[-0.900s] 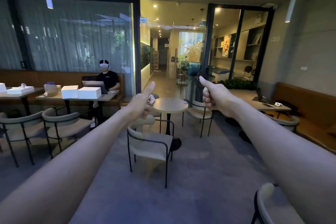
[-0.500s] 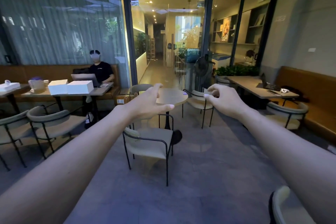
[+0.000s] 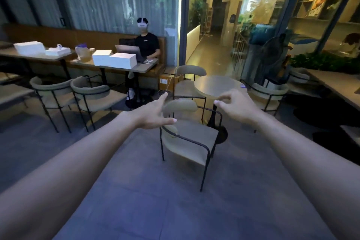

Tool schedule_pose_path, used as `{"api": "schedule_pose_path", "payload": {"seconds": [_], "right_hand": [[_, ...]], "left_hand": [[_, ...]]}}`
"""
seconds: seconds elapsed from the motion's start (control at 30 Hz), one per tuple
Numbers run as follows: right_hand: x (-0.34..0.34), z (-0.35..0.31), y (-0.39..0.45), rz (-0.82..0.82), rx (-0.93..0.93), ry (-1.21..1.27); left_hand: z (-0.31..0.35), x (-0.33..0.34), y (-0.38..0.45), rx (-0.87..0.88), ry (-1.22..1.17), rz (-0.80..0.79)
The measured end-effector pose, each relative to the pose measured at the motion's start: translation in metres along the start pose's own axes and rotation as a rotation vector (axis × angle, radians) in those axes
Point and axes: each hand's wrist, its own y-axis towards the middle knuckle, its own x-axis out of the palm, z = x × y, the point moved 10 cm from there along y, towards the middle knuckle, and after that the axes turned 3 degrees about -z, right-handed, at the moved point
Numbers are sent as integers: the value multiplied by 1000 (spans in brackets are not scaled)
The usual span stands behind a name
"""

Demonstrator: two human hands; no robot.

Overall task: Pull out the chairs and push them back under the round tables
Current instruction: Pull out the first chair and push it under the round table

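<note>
Reaching forward in the head view, both bare arms extend toward the nearest chair [image 3: 190, 138], which stands a little out from the round table [image 3: 218, 85] with its curved backrest turned toward the camera. The left hand [image 3: 153, 113] is spread, thumb and fingers apart, and empty; it overlaps the backrest's left end, but contact cannot be told. The right hand [image 3: 236, 106] is loosely curled, fingers near the thumb, holding nothing, and hovers over the chair's right side beside the table edge. Two further chairs sit at the same table: a far chair [image 3: 189, 82] at its left edge and a right chair [image 3: 267, 93] at its right. As a judgement, the task is at its start here: no chair is gripped yet, and all three remain to be drawn out and returned. A seated person [image 3: 147, 46] works at a long table [image 3: 140, 68] behind.
</note>
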Motion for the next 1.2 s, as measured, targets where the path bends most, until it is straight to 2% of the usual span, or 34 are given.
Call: {"api": "schedule_pose_path", "payload": {"seconds": [0.1,0.17,0.23,0.33,0.47,0.6,0.7,0.83,1.0,1.2], "right_hand": [[36,-20,66,-25,-70,-186],[72,-16,98,-141,-32,-306],[110,-2,135,-258,16,-320],[149,18,180,-305,5,-396],[188,56,223,-365,40,-424],[221,108,267,-427,123,-404],[255,152,304,-475,211,-362],[302,200,374,-502,301,-257],[381,229,441,-578,403,-4],[495,234,474,-720,503,134]], "left_hand": [[-50,-14,36,-41,123,-2],[-67,-25,56,-23,377,47],[-81,-33,86,69,569,97],[-94,-33,137,206,665,72],[-108,-29,216,237,653,-17],[-117,-9,293,239,627,-172],[-142,0,356,159,520,-254],[-188,12,435,104,603,-313],[-255,35,513,41,521,-382],[-323,107,568,85,610,-639]]}}
